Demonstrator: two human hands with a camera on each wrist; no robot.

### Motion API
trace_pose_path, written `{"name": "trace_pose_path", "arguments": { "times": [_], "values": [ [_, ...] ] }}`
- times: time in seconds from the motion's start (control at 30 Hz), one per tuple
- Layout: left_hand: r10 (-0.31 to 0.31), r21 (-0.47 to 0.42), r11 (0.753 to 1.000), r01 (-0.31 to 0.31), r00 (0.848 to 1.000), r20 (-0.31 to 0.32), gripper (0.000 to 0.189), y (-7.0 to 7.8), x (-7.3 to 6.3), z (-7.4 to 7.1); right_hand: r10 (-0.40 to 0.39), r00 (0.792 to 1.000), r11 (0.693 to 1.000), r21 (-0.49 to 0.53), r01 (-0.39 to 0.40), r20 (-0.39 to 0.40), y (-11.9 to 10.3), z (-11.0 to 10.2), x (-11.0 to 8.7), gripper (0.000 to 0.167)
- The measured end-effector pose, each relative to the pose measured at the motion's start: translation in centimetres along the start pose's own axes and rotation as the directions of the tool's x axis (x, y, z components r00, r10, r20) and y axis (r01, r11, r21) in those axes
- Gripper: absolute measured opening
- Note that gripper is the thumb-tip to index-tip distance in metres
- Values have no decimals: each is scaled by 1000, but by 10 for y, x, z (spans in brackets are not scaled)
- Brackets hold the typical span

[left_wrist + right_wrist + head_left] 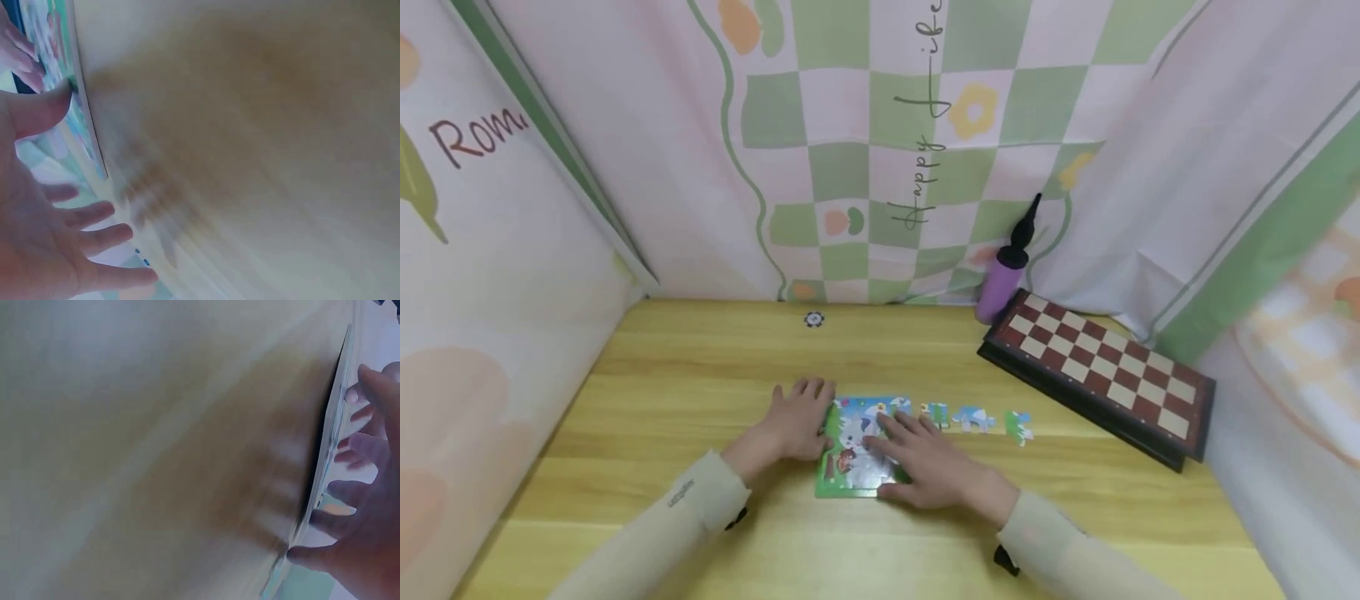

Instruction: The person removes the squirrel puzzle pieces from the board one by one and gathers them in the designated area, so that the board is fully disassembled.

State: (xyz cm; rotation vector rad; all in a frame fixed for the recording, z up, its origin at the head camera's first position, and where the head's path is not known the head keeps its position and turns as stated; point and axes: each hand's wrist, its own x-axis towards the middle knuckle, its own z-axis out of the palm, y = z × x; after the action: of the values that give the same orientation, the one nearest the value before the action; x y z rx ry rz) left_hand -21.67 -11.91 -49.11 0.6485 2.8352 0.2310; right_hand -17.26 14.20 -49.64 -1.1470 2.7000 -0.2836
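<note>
A colourful jigsaw puzzle (857, 429) in a green-edged tray lies flat on the table, showing a cartoon animal and a small figure. My left hand (797, 421) is at its left side; in the left wrist view the thumb (53, 109) touches the tray's edge and the other fingers are spread. Over the puzzle's right part lies my right hand (928, 462), fingers spread and covering some of the picture. The right wrist view has those fingers (347, 494) along the tray's edge. Three loose puzzle pieces (974, 418) lie in a row to the right.
A folded checkered game board (1097, 367) stands at the right, with a purple hand pump (1000, 287) behind it by the curtain. A small black-and-white chip (814, 319) lies near the table's back edge. Patterned curtains (700, 167) enclose the wooden table (700, 342).
</note>
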Motion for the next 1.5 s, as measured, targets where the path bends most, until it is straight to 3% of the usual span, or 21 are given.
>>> {"name": "trace_pose_path", "arguments": {
  "times": [0.1, 0.17, 0.3, 0.37, 0.43, 0.6, 0.83, 1.07, 1.27, 1.4, 1.5],
  "values": [
    [64, 15, 998, -64, 997, -53, 89, 2, -3, 4, 9, 1000, 1000, -17, -9, 21, -3, 2, 0, 74],
    [143, 52, 989, -139, 986, -90, 83, 4, -5, 5, 9, 1000, 999, -49, -9, 18, -4, 3, 0, 74],
    [321, 168, 939, -300, 940, -117, 67, 9, -10, 7, -14, 1000, 993, -118, 12, -15, -6, 1, 0, 73],
    [381, 199, 913, -356, 919, -100, 59, 12, -12, 7, -22, 999, 991, -133, 18, -27, -7, 0, 1, 73],
    [409, 207, 898, -388, 909, -73, 51, 13, -13, 8, -32, 999, 991, -134, 26, -43, -8, -1, 2, 72],
    [410, 135, 906, -402, 911, -43, 31, 15, -16, 11, -40, 997, 993, -111, 33, -59, -10, -5, 6, 70],
    [399, 115, 912, -393, 916, -40, 34, 19, -18, 11, -12, 999, 999, -49, 10, -50, -9, -10, 12, 69],
    [367, 134, 924, -357, 928, -60, 35, 25, -18, 13, -21, 995, 999, -33, 18, -98, -5, -11, 18, 59],
    [400, 144, 912, -385, 911, -100, 35, 25, -19, 22, -6, 993, 999, 42, 11, -118, -1, -7, 20, 53],
    [433, 177, 895, -411, 894, -113, 44, 23, -20, 25, 4, 992, 998, 57, 3, -127, 1, -6, 23, 53],
    [443, 198, 887, -418, 890, -106, 46, 23, -20, 25, 4, 992, 998, 55, 3, -127, 2, -6, 25, 54]
  ]
}}
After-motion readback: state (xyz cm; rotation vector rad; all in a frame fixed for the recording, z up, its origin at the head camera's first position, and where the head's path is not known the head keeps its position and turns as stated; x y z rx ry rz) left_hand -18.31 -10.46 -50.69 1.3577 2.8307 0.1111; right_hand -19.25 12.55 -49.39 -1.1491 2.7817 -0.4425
